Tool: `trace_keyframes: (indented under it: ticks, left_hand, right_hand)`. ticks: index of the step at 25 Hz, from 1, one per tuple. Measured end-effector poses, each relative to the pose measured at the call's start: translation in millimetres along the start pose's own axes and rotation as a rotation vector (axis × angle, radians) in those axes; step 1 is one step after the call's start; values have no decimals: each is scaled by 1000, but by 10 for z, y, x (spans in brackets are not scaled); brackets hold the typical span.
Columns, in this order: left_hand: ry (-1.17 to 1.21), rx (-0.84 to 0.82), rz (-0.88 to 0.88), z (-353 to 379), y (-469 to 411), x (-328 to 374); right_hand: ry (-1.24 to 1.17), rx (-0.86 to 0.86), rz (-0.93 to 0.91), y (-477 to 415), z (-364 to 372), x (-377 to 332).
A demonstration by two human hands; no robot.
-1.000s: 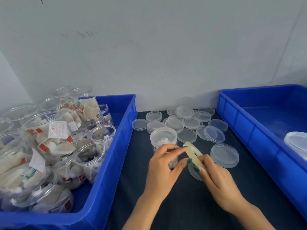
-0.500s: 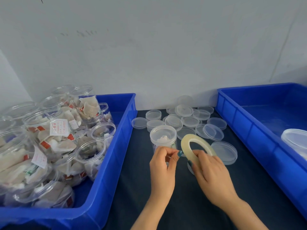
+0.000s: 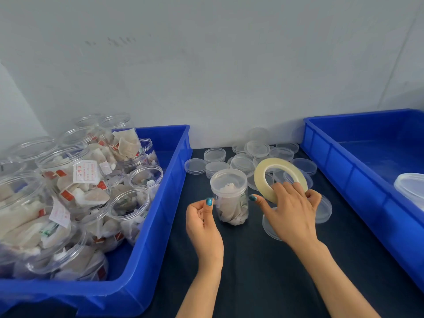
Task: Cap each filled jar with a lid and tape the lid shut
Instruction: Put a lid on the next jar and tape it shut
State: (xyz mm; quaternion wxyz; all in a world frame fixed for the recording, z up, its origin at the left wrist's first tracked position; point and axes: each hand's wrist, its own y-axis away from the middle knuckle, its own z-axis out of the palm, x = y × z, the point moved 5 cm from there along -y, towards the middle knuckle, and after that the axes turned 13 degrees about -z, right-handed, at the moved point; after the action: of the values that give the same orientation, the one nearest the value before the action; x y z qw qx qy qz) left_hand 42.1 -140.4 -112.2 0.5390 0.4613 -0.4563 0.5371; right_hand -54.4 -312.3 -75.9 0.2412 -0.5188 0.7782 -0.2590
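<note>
- The small clear plastic jar (image 3: 229, 203), packed with white sachets, stands upright on the dark table cover (image 3: 252, 271). Every place below is told from it.
- A round translucent lid (image 3: 228, 180) sits on top of the jar.
- My left hand (image 3: 202, 222) hangs just left of the jar, close to its side. The fingers are curled in and the thumb tip is pressed to the forefinger. Whether a tape end is pinched there, I cannot tell.
- My right hand (image 3: 291, 214) is just right of the jar, its thumb reaching toward the jar's wall. The fingers curl round the lower edge of a pale yellowish ring of clear tape (image 3: 278, 162).
- The tape ring is tilted up on edge, right of the jar and a little behind it.
- My hands are apart, with the jar between them.
- A scatter of loose clear round lids (image 3: 257, 149) lies behind the jar, against the pale wall (image 3: 206, 76). Two more lie right of the jar, partly under my right hand.
- Left of the jar sits a blue plastic bin (image 3: 160, 244), piled with open clear jars of sachets (image 3: 68, 180).
- Well right of the jar sits a second blue plastic bin (image 3: 344, 177), with a clear round container (image 3: 410, 187) at its far edge.
</note>
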Motion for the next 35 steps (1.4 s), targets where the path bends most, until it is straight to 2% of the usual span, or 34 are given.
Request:
trace_keyframes:
  ticks: [7,13,18,19,21,23,26,29,31,33,35]
  left_hand:
    - [-38,24,13,71,-137,1]
    - [-157,-142,95,230,-303,39]
    - [-157,-136,95,260,-425,15]
    - [-143,-158,94,261,-426,-2]
    - [-137,-315,82,313,-335,-57]
    - [-253,-462,83,413,-221,-94]
    - [-467,-424,126,519,-264,-45]
    - [-524,-367,188,497,-380,101]
    - [-562,-348,230,444,-423,163]
    - [-611,-365,243,416,-424,220]
    - [-616,-409,199,412,-408,254]
  right_hand:
    - [-5,15,-1,-141,58,-9]
    - [-48,-55,-66,-270,229,21]
    - [-105,-22,-53,-273,259,-33]
    - [-100,-15,-44,-271,251,-35]
    - [-84,-7,-32,-250,243,-32]
    - [-96,-12,-18,-236,225,-26]
    - [-144,-48,-41,-244,205,-33]
    - [-294,-162,-64,-256,207,53]
    - [-264,-199,-129,-220,189,147]
    - [-175,-142,-176,-190,113,211]
    - [-130,-120,-128,-212,53,295]
